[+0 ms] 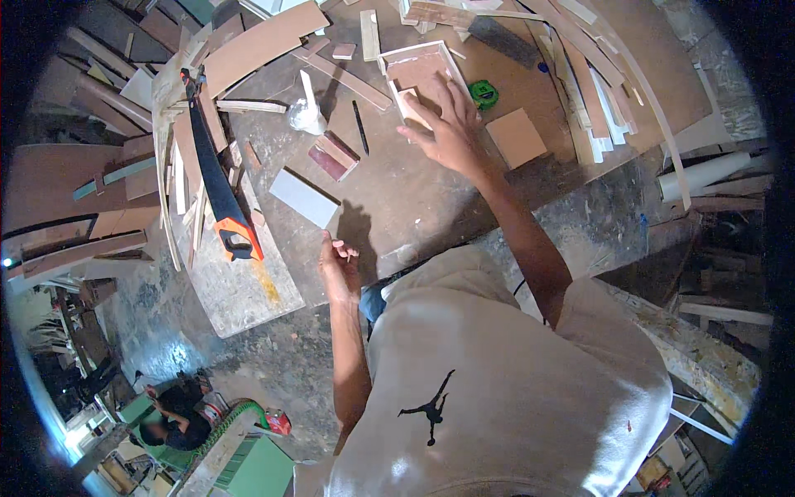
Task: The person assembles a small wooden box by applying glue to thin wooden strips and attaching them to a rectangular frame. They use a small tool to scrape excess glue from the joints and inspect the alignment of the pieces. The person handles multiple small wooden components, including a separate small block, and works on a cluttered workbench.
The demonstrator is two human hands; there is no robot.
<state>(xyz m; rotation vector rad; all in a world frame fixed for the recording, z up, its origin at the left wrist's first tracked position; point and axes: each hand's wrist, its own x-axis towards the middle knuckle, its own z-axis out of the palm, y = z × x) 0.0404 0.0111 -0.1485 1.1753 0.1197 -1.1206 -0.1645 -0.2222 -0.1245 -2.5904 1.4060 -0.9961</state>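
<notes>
My right hand (451, 137) reaches over a shallow rectangular wooden tray (457, 56) with pale raised edges. Its fingers are spread, the longer ones over the tray's inside. A small pale wood piece (412, 109) lies by the near left edge of the tray, between thumb and index finger; whether they press on it I cannot tell. Lower down, my left hand (338, 263) hovers at the near side of the workbench, fingers loosely curled, with nothing visible in it. Just beyond its fingertips lies a white-topped rectangular block (305, 197). A smaller reddish-brown wood block (334, 156) lies past that.
A black pencil (361, 128), a white cup with a stick (307, 116) and a green tape measure (483, 94) lie around the tray. A handsaw (219, 178) with orange handle is at left. A square brown board (516, 138) and wood strips (580, 83) lie right. A person (175, 418) sits lower left.
</notes>
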